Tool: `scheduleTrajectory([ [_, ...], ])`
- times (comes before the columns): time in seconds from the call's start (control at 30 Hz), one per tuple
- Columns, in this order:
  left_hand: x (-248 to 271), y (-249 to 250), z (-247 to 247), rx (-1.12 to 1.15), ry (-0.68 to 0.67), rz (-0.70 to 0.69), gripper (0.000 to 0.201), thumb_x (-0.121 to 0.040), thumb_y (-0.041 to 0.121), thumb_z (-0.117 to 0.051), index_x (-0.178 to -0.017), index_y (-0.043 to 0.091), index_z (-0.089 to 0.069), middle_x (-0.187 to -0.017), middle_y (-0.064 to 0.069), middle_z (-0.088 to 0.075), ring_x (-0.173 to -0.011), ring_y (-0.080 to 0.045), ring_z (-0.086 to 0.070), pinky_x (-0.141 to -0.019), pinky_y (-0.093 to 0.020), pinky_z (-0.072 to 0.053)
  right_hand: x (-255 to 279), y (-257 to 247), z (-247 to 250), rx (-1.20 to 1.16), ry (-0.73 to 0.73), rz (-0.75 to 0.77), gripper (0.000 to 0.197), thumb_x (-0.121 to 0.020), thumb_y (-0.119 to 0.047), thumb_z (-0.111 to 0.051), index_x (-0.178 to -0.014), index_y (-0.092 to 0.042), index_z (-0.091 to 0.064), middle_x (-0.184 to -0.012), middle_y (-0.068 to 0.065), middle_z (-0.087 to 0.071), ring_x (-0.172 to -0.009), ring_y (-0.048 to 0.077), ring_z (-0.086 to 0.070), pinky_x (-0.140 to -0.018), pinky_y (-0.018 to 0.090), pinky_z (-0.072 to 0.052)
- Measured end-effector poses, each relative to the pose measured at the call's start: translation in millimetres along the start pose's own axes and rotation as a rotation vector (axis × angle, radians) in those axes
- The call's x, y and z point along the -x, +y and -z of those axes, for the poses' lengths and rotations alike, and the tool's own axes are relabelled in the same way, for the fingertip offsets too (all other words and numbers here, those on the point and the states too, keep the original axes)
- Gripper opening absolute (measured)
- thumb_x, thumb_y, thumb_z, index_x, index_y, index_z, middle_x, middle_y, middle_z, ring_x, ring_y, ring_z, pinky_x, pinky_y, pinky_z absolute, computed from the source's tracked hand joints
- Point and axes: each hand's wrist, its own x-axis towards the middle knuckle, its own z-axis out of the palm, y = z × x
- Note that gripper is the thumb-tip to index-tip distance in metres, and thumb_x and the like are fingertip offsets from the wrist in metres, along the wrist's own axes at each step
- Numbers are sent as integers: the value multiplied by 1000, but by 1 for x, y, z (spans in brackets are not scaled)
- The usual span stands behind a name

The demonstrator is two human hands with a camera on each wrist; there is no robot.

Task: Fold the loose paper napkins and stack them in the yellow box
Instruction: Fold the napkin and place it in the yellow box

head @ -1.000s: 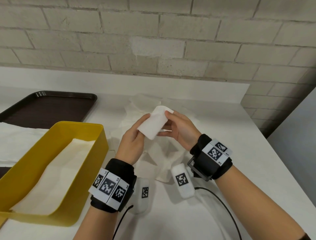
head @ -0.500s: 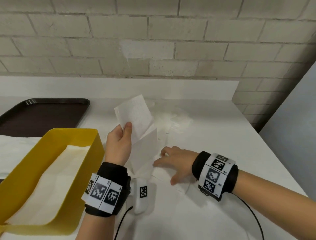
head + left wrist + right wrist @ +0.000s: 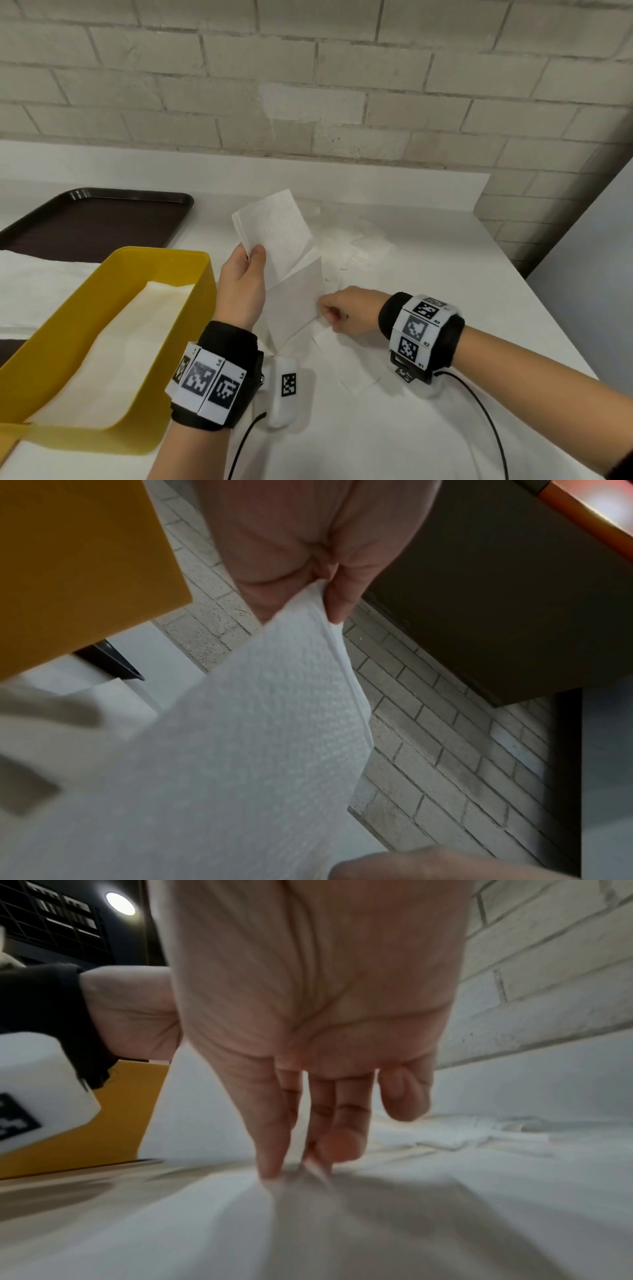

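Note:
My left hand (image 3: 244, 284) holds a white napkin (image 3: 281, 236) up above the table, pinching its upper left edge between thumb and fingers (image 3: 337, 601). The sheet (image 3: 240, 737) hangs half unfolded, its lower half reaching down to the table. My right hand (image 3: 337, 313) is low at the sheet's lower right edge, fingers curled. In the right wrist view its fingertips (image 3: 274, 1169) pinch napkin paper (image 3: 240, 1218) at table level; whether this is the same sheet I cannot tell. The yellow box (image 3: 164, 253) stands to the left with flat napkins (image 3: 113, 349) inside.
Several loose crumpled napkins (image 3: 359, 240) lie behind my hands near the brick wall. A dark brown tray (image 3: 96, 219) sits at the back left, white paper (image 3: 37, 284) in front of it. The table's right edge (image 3: 534, 298) runs close to my right arm.
A second ago both hands held the napkin folded in the air. The left hand now holds it opened out, and the right hand has dropped to the table and curled from flat into a pinch.

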Motion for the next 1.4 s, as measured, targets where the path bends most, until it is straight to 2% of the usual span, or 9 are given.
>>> scheduleTrajectory([
  [0.17, -1, -3, 3, -27, 0, -143, 55, -94, 5, -48, -142, 23, -28, -138, 9, -39, -115, -3, -46, -88, -3, -39, 5, 9, -4, 18, -96, -48, 23, -82, -10, -62, -89, -21, -43, -76, -9, -43, -79, 17, -45, -64, 24, -36],
  [0.4, -4, -6, 2, -72, -3, -296, 65, -92, -2, -48, -141, 32, -21, -125, 43, -19, -111, 29, -22, -83, 12, -23, 13, 17, -11, -12, -88, -37, 7, -84, -8, -59, -89, -12, -62, -69, -16, -43, -69, 7, -44, -70, 19, -35],
  [0.57, 0, -8, 6, -122, -65, -316, 42, -93, -6, -41, -117, 28, -52, -123, 14, -53, -121, -7, -47, -100, -7, -33, 26, 21, 11, -109, 62, 25, 21, -90, -9, -52, -76, -23, -45, -77, -8, -50, -69, 6, -45, -60, 10, -34],
  [0.63, 1, -10, 8, -153, -58, -294, 42, -94, -7, -37, -107, 27, -58, -115, 11, -56, -117, -6, -47, -91, 2, -32, 37, 21, 31, -273, 222, 76, 21, -91, -7, -51, -78, -23, -44, -75, -8, -51, -67, 5, -46, -63, 14, -35],
  [0.8, 3, -7, 8, -113, -28, -236, 52, -94, -7, -36, -91, 39, -60, -108, 3, -61, -106, -12, -53, -94, -14, -38, 71, 2, 74, -591, 601, 188, 18, -96, -8, -41, -84, -21, -39, -54, -10, -32, -49, 6, -26, -50, 18, -26],
  [0.93, 7, 2, 3, -22, -17, -198, 50, -94, -7, -41, -84, 40, -55, -95, 19, -58, -98, -1, -54, -82, 2, -38, 81, -15, 83, -732, 749, 288, 17, -98, -14, -39, -86, -25, -36, -49, -7, -28, -43, 7, -20, -43, 17, -21],
  [1.0, 6, 1, 2, 22, -34, -168, 49, -92, -8, -43, -86, 38, -59, -97, 19, -61, -102, -2, -57, -90, -6, -42, 79, -22, 81, -808, 785, 317, 12, -96, -22, -41, -86, -27, -38, -55, 11, -27, -44, 22, -20, -45, 28, -19],
  [1.17, 10, 3, 0, 77, -51, -145, 34, -93, -1, -45, -105, 23, -66, -110, 4, -67, -114, -14, -57, -104, -33, -42, 57, -23, 69, -934, 798, 233, 18, -97, -18, -41, -84, -31, -41, -74, 13, -43, -63, 24, -36, -55, 32, -29],
  [1.4, 19, 21, -7, 170, -54, -225, 27, -95, 6, -45, -103, 26, -62, -106, 13, -65, -95, 9, -59, -81, -6, -44, 24, -35, 47, -908, 919, 9, 24, -98, -9, -36, -80, -25, -33, -67, -5, -34, -55, 6, -30, -48, 11, -30],
])
